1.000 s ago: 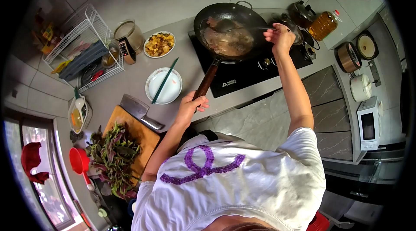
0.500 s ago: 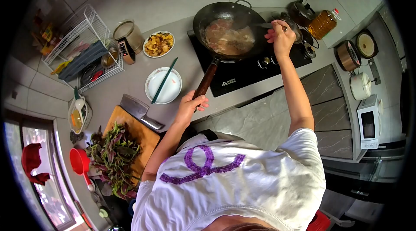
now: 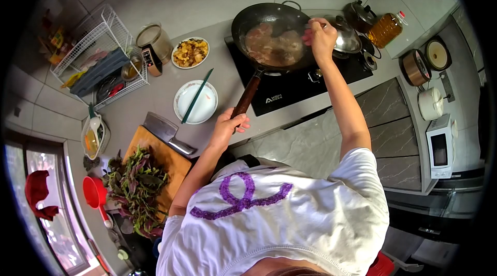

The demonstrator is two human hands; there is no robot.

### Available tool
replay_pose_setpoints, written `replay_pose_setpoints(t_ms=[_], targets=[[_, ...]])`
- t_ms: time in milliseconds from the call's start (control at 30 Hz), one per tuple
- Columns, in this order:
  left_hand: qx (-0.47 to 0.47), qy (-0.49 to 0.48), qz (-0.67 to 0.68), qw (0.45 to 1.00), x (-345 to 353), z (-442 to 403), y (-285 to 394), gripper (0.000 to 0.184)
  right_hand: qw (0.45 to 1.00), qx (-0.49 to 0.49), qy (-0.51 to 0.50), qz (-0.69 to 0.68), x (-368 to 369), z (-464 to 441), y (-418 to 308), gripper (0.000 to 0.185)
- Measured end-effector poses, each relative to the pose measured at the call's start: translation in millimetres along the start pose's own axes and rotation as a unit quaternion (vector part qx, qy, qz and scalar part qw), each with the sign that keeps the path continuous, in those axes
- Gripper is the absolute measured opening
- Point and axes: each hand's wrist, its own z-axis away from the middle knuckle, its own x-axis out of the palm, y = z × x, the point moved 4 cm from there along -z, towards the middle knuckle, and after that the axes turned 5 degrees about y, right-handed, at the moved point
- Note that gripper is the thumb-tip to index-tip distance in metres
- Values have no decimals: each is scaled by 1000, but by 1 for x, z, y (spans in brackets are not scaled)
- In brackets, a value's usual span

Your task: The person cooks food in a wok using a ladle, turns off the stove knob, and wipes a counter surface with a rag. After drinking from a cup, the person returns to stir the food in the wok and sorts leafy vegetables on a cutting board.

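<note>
My left hand is closed round the dark wooden handle of a wok. The wok sits on the black gas stove, with pale pieces of meat and some liquid in it. My right hand is closed above the wok's right rim, gripping the handle of what looks like a spatula; its far end is blurred and hidden. Just right of that hand, a shiny domed lid rests on the stove's other side.
Left of the stove are a plate of cooked egg and a white bowl with green chopsticks across it. A cleaver and leafy greens lie on the cutting board. An oil bottle stands at the right.
My right hand has moved left and slightly up, over the wok's rim, and the lid behind it shows more. The meat has shifted. My left hand keeps its hold.
</note>
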Motion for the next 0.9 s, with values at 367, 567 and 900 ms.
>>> replay_pose_setpoints(t_ms=[367, 567, 900], targets=[[-1, -18, -7, 1000, -2, -2, -3, 33, 995, 33, -27, -92, -14, 0, 6, 19], [2, -19, -10, 1000, -1, -1, -2, 32, 997, 22, -14, -71, -18, 1, 9, 17], [9, -8, 7, 1000, -1, -1, -3, 26, 998, -43, -35, -11, 1, 2, 17, 20]])
